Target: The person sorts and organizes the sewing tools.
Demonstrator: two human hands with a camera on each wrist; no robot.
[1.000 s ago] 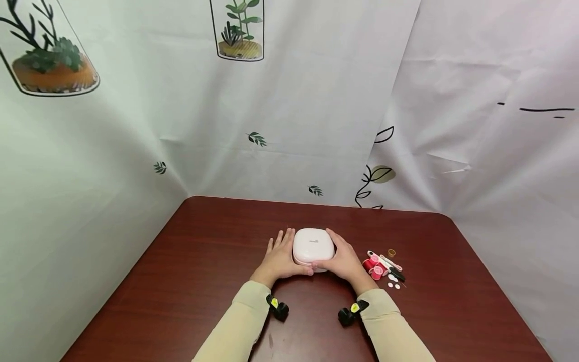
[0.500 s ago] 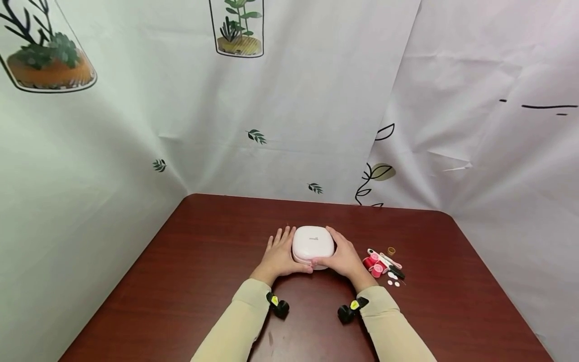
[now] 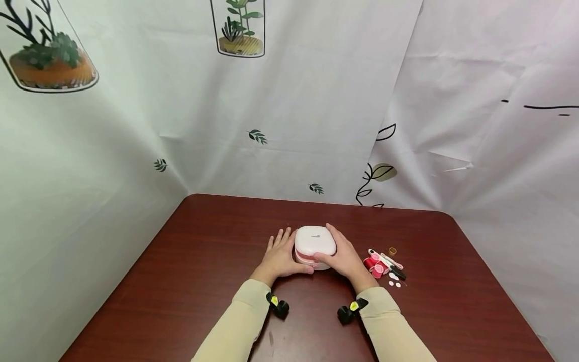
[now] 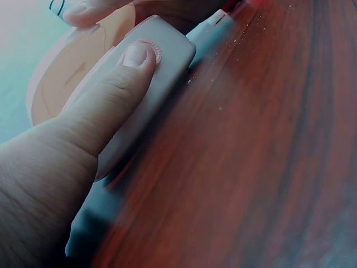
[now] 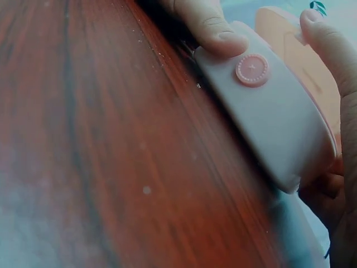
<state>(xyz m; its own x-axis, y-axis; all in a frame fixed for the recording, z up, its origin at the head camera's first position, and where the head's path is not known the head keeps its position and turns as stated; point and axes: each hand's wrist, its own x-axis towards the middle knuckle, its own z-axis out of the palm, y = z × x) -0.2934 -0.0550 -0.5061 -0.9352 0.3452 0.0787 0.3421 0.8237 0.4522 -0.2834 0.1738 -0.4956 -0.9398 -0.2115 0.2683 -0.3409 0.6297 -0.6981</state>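
Note:
A small white-and-pink case (image 3: 315, 240) sits on the table between both hands, its lid raised at the front. My left hand (image 3: 278, 257) holds the base at its left side, thumb (image 4: 114, 92) across the front near a round pink button (image 5: 252, 70), other fingers spread. With the thumb at the lid's front edge and the fingers along its right side, my right hand (image 3: 345, 259) grips the lid (image 5: 293, 47). The lid's peach inner side shows in both wrist views; what lies inside the base is hidden.
Right of the case lie red and pink thread spools (image 3: 376, 266), a black-handled tool (image 3: 397, 273), white buttons (image 3: 394, 284) and a yellowish ring (image 3: 392, 251). The brown table (image 3: 217, 241) ends at white printed cloth (image 3: 294, 125) behind.
The case's lid has come up at the front, opening a pink gap, with my right thumb moving up along with it. My left hand stays almost still.

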